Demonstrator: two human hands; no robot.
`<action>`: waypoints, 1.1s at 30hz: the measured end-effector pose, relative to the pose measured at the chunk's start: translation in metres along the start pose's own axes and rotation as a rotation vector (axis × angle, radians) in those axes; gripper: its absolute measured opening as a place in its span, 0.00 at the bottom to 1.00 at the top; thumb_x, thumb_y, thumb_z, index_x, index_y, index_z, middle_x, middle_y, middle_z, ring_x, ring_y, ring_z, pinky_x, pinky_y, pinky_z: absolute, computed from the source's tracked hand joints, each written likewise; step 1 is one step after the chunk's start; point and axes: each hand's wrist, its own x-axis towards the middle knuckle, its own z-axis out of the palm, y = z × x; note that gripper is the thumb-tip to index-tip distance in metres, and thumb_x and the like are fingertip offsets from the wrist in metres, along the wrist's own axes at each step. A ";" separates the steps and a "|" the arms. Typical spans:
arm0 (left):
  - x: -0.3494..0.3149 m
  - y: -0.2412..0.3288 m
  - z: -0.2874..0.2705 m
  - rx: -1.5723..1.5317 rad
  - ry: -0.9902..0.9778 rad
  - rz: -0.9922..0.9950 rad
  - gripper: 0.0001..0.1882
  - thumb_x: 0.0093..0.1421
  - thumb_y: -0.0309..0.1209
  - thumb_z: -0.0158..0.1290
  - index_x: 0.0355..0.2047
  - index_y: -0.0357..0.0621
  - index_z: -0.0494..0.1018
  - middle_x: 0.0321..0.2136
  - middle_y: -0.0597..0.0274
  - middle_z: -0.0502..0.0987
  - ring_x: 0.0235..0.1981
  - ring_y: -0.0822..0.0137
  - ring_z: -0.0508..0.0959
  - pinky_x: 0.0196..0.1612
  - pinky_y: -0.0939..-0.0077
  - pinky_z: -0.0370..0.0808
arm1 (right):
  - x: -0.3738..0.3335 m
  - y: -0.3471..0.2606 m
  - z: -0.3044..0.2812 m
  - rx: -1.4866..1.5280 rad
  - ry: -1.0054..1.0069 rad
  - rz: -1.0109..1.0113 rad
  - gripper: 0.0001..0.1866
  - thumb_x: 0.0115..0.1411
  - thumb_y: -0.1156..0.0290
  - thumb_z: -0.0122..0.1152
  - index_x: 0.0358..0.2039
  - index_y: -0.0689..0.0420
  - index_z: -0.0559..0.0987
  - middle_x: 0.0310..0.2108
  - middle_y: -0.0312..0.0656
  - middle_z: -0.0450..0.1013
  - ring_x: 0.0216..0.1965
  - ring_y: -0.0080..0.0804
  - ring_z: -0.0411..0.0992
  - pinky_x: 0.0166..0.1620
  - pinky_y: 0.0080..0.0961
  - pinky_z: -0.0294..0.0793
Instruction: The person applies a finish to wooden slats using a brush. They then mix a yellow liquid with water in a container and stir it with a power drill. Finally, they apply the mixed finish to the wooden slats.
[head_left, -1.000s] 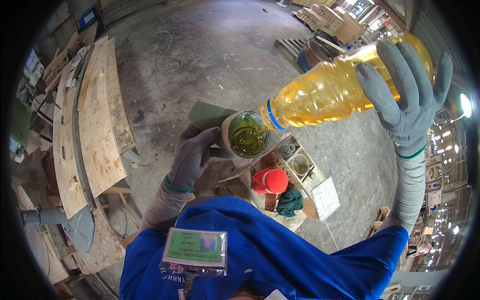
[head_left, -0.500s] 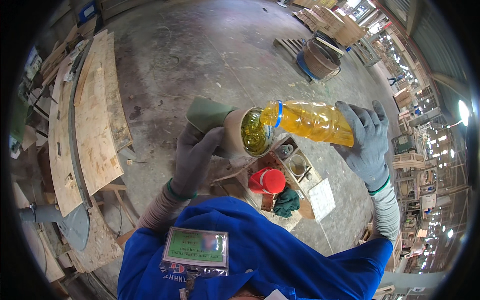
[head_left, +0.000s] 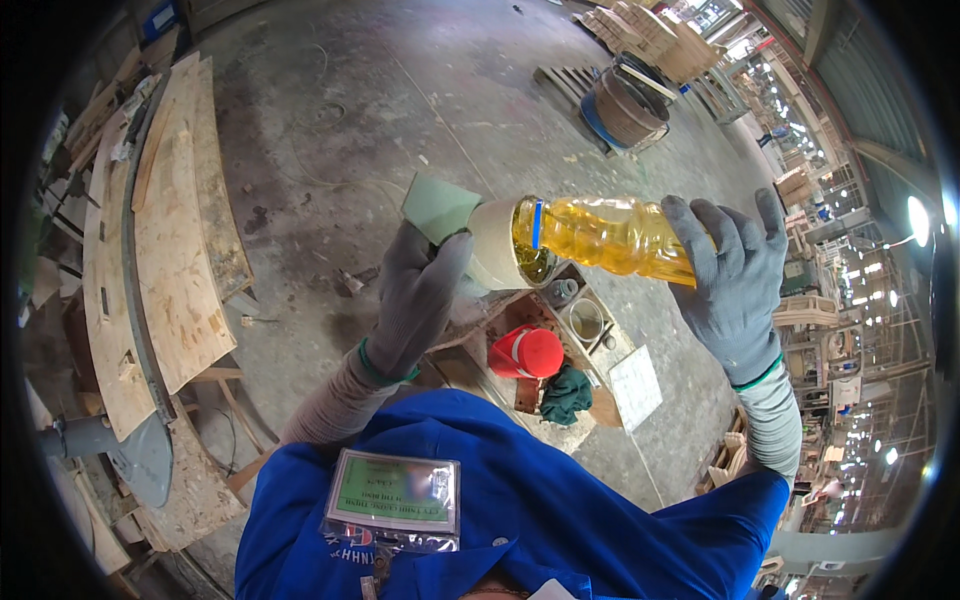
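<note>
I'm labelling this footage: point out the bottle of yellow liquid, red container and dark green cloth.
Bottle of yellow liquid [head_left: 622,236], head view: middle of its side.
Red container [head_left: 537,353], head view: its round top.
Dark green cloth [head_left: 566,395], head view: its crumpled middle.

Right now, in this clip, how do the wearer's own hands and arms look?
The left hand and right hand wear matching grey fabric gloves, each edged with a green band at the wrist. Pale greyish, wrinkled sleeves cover the forearms and run up under the sleeves of a blue top.
</note>
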 end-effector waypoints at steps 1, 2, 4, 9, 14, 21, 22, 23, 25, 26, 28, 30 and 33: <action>0.001 -0.003 -0.001 0.004 -0.002 -0.008 0.13 0.60 0.24 0.47 0.45 0.35 0.70 0.35 0.65 0.74 0.35 0.79 0.71 0.38 0.84 0.70 | 0.000 -0.001 0.000 -0.003 0.001 -0.005 0.38 0.36 0.66 0.71 0.53 0.44 0.71 0.41 0.36 0.69 0.42 0.31 0.70 0.59 0.53 0.57; 0.002 -0.005 -0.002 0.008 -0.005 -0.016 0.12 0.60 0.24 0.47 0.45 0.36 0.70 0.35 0.65 0.74 0.35 0.79 0.71 0.38 0.84 0.70 | 0.001 -0.001 0.000 -0.005 0.001 -0.010 0.38 0.36 0.66 0.71 0.53 0.44 0.71 0.41 0.35 0.70 0.42 0.31 0.70 0.59 0.53 0.57; 0.002 -0.007 -0.002 -0.003 -0.001 -0.037 0.12 0.60 0.24 0.47 0.45 0.36 0.70 0.35 0.64 0.75 0.35 0.78 0.72 0.39 0.83 0.71 | 0.001 -0.002 0.001 -0.005 -0.006 -0.014 0.37 0.37 0.66 0.71 0.53 0.44 0.71 0.41 0.35 0.70 0.42 0.31 0.70 0.59 0.53 0.58; 0.003 -0.010 -0.003 -0.039 0.011 -0.031 0.13 0.60 0.24 0.47 0.45 0.36 0.70 0.36 0.63 0.75 0.37 0.76 0.73 0.40 0.81 0.72 | 0.003 -0.006 0.005 0.041 -0.011 -0.009 0.37 0.38 0.65 0.72 0.53 0.45 0.72 0.40 0.36 0.70 0.41 0.31 0.70 0.59 0.52 0.58; 0.002 -0.004 -0.002 -0.031 0.014 -0.036 0.15 0.60 0.23 0.46 0.48 0.35 0.68 0.38 0.61 0.75 0.38 0.76 0.73 0.42 0.81 0.72 | 0.005 -0.002 0.010 0.295 -0.177 0.046 0.37 0.37 0.64 0.73 0.52 0.48 0.73 0.37 0.37 0.72 0.40 0.34 0.71 0.57 0.46 0.60; 0.001 -0.006 -0.003 0.088 -0.016 0.019 0.19 0.60 0.22 0.45 0.53 0.34 0.65 0.41 0.60 0.74 0.41 0.74 0.73 0.45 0.79 0.71 | -0.002 0.020 0.040 1.098 -0.521 0.157 0.38 0.35 0.67 0.74 0.51 0.55 0.73 0.39 0.41 0.76 0.40 0.39 0.74 0.51 0.30 0.67; 0.001 -0.010 -0.003 0.072 -0.015 0.023 0.20 0.60 0.22 0.45 0.54 0.34 0.64 0.42 0.60 0.74 0.41 0.74 0.73 0.46 0.79 0.71 | -0.006 0.019 0.046 1.280 -0.619 0.242 0.38 0.36 0.68 0.74 0.52 0.57 0.72 0.41 0.41 0.75 0.42 0.36 0.73 0.51 0.28 0.67; 0.001 -0.016 -0.003 0.054 -0.016 0.026 0.21 0.60 0.21 0.45 0.55 0.34 0.63 0.42 0.60 0.74 0.42 0.74 0.72 0.46 0.79 0.70 | -0.010 0.019 0.051 1.461 -0.717 0.331 0.39 0.36 0.69 0.74 0.53 0.58 0.72 0.42 0.41 0.75 0.43 0.34 0.73 0.51 0.27 0.68; 0.002 -0.024 -0.002 0.029 -0.033 0.029 0.22 0.61 0.21 0.45 0.56 0.34 0.62 0.42 0.60 0.74 0.42 0.74 0.72 0.46 0.79 0.70 | -0.016 0.021 0.061 1.715 -0.895 0.370 0.41 0.39 0.72 0.74 0.56 0.62 0.69 0.45 0.41 0.74 0.46 0.26 0.71 0.52 0.23 0.67; 0.003 -0.027 0.000 0.021 -0.047 0.030 0.23 0.61 0.21 0.45 0.57 0.34 0.62 0.43 0.61 0.74 0.42 0.74 0.72 0.47 0.79 0.70 | -0.021 0.020 0.066 1.801 -0.933 0.423 0.41 0.38 0.73 0.75 0.55 0.63 0.69 0.47 0.42 0.73 0.48 0.27 0.70 0.53 0.23 0.66; 0.005 -0.035 0.004 0.061 -0.064 0.056 0.22 0.61 0.21 0.46 0.57 0.34 0.62 0.43 0.61 0.74 0.42 0.75 0.72 0.47 0.79 0.70 | -0.033 0.016 0.077 1.975 -1.004 0.535 0.41 0.36 0.74 0.75 0.54 0.64 0.70 0.50 0.42 0.71 0.52 0.29 0.68 0.56 0.23 0.63; 0.008 -0.046 0.011 0.153 -0.071 0.106 0.20 0.61 0.21 0.46 0.54 0.33 0.65 0.42 0.60 0.74 0.41 0.75 0.72 0.46 0.80 0.70 | -0.043 0.011 0.080 2.065 -0.997 0.638 0.41 0.34 0.75 0.76 0.53 0.64 0.71 0.52 0.44 0.71 0.52 0.29 0.68 0.56 0.24 0.64; 0.014 -0.074 0.008 0.061 -0.128 -0.080 0.15 0.61 0.21 0.46 0.49 0.33 0.68 0.41 0.58 0.75 0.40 0.74 0.74 0.45 0.79 0.72 | -0.064 0.017 0.093 2.123 -0.870 0.632 0.46 0.29 0.72 0.80 0.54 0.63 0.70 0.51 0.47 0.71 0.53 0.34 0.69 0.58 0.30 0.65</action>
